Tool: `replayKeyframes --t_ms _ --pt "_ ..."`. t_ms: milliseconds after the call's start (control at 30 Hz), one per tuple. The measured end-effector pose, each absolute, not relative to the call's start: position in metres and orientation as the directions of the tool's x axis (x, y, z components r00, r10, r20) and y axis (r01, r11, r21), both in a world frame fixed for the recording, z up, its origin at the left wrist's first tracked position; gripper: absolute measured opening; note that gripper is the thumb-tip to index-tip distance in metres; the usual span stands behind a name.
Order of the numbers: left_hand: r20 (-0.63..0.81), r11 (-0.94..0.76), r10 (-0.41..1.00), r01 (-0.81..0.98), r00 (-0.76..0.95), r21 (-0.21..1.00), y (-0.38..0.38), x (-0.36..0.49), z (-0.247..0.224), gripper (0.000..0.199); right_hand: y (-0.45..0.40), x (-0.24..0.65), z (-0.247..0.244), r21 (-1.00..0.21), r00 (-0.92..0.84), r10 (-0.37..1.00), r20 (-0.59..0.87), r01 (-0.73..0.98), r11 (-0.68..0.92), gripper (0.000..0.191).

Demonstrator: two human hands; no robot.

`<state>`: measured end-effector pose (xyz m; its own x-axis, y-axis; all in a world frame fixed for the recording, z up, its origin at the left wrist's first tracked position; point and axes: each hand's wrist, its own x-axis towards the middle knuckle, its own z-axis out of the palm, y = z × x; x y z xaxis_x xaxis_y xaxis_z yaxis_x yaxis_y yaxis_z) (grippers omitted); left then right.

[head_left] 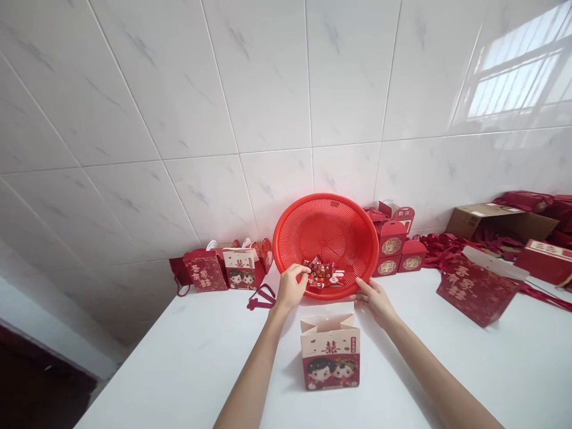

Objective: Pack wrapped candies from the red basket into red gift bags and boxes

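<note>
A red plastic basket (pixel 295 220) leans tilted against the wall, with several small red-wrapped candies (pixel 322 275) gathered at its lower side. My left hand (pixel 291 287) reaches over the lower left rim, its fingertips pinched together beside the candies; what lies between them is hidden. At the lower right rim, my right hand (pixel 374 302) grips the basket, thumb on the edge and fingers partly out of sight beneath. An open paper gift box (pixel 330 360) with two cartoon figures stands upright between my forearms, its top flaps raised.
Filled-looking red gift boxes (pixel 205 271) stand at the left by the wall. Small red boxes (pixel 388 247) are stacked right of the basket. Farther right are a tilted red gift box (pixel 478 289), a cardboard carton (pixel 487 220) and red ribbons (pixel 447 250). A dark red ribbon (pixel 261 298) lies left of my hand.
</note>
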<state>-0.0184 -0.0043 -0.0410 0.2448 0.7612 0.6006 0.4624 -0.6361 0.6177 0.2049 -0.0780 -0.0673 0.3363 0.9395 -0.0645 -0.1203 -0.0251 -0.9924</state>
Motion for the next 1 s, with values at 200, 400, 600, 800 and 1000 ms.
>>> replayKeyframes --t_ms 200,400,600,800,1000 --pt "0.514 -0.585 0.804 0.556 0.301 0.590 -0.013 -0.012 -0.026 0.023 -0.102 0.204 -0.055 -0.962 0.281 0.953 -0.112 -0.272 -0.033 0.050" --pt "0.196 -0.562 0.816 0.669 0.543 0.487 -0.026 -0.009 -0.013 0.032 -0.134 0.210 -0.044 -0.941 0.228 0.954 -0.194 -0.319 -0.115 0.050" --pt "0.022 -0.580 0.702 0.553 0.712 0.598 -0.028 -0.018 -0.020 0.033 -0.146 0.215 -0.041 -0.929 0.246 0.954 -0.172 -0.362 -0.074 0.050" --pt "-0.004 -0.546 0.700 0.540 0.714 0.641 -0.031 -0.021 -0.014 0.034 -0.149 0.206 -0.041 -0.940 0.284 0.956 -0.077 -0.341 0.025 0.054" --pt "-0.019 -0.472 0.767 0.585 0.641 0.660 -0.030 -0.021 -0.011 0.024 -0.147 0.209 -0.041 -0.986 0.431 0.902 -0.016 -0.158 0.058 0.056"
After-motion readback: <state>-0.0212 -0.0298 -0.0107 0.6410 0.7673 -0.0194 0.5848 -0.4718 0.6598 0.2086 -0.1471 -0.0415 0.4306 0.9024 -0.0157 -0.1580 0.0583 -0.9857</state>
